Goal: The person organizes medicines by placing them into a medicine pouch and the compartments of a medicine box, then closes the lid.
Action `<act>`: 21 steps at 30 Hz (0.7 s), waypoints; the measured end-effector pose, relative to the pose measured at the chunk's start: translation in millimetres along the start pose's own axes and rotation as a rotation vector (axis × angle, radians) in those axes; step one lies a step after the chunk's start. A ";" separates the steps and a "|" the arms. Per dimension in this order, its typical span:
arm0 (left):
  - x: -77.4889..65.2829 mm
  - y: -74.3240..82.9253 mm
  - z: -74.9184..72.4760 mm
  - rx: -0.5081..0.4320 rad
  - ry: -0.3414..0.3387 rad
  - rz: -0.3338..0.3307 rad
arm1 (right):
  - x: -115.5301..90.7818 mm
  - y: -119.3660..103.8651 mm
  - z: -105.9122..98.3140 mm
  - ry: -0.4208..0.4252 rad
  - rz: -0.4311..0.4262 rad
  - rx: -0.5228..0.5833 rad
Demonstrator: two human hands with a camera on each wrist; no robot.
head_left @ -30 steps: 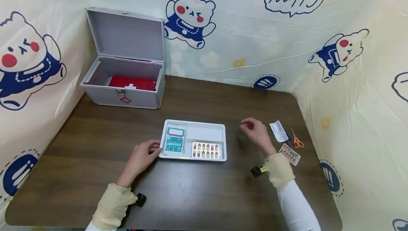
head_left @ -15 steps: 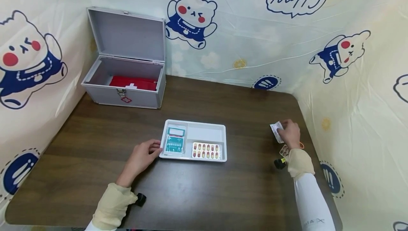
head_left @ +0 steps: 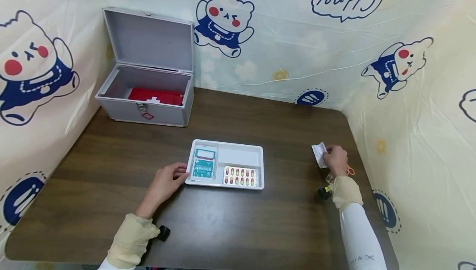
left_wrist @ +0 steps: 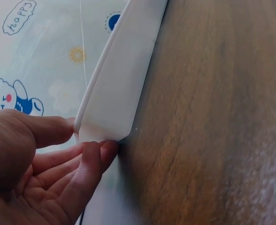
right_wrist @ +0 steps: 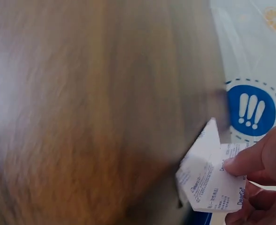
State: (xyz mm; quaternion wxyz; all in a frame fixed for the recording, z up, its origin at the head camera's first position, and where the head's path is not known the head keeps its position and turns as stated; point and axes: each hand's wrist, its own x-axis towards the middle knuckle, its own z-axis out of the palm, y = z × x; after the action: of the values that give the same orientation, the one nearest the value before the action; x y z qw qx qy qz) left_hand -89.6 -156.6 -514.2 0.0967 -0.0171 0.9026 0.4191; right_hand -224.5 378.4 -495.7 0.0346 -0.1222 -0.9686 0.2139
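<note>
White packet (right_wrist: pixel 215 187) pinched by the right hand (head_left: pixel 336 160), white tray (head_left: pixel 239 153) pinched at one corner by the left hand (head_left: pixel 166 183)

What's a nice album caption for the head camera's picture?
Left grip at the corner of a divided white tray, right grip pinching a printed white packet, open first-aid case behind.

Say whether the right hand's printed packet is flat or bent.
Bent: the printed packet, pinched by the right hand, shows two angled faces.
</note>
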 end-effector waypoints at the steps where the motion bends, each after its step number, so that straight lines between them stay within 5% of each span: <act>1: -0.2 0.1 -0.2 0.002 0.001 -0.002 | -0.4 -1.5 -0.2 0.008 -0.005 0.014; 7: -0.5 1.5 -1.7 0.005 0.011 -0.005 | -2.4 -12.7 -4.7 -0.027 -0.016 0.105; 15: -0.9 1.0 -0.9 0.002 0.007 0.008 | -13.5 -27.7 -12.2 -0.225 0.044 0.224; 21: -1.7 1.3 -1.9 -0.001 0.001 -0.003 | -22.9 -42.3 -10.2 -0.286 0.002 0.417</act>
State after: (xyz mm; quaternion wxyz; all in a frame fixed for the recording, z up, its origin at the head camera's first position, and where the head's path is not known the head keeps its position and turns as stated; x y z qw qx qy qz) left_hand -88.5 -157.3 -511.7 0.0967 -0.0187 0.9025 0.4193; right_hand -210.5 339.6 -468.9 -0.0786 -0.0817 -0.8984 0.4244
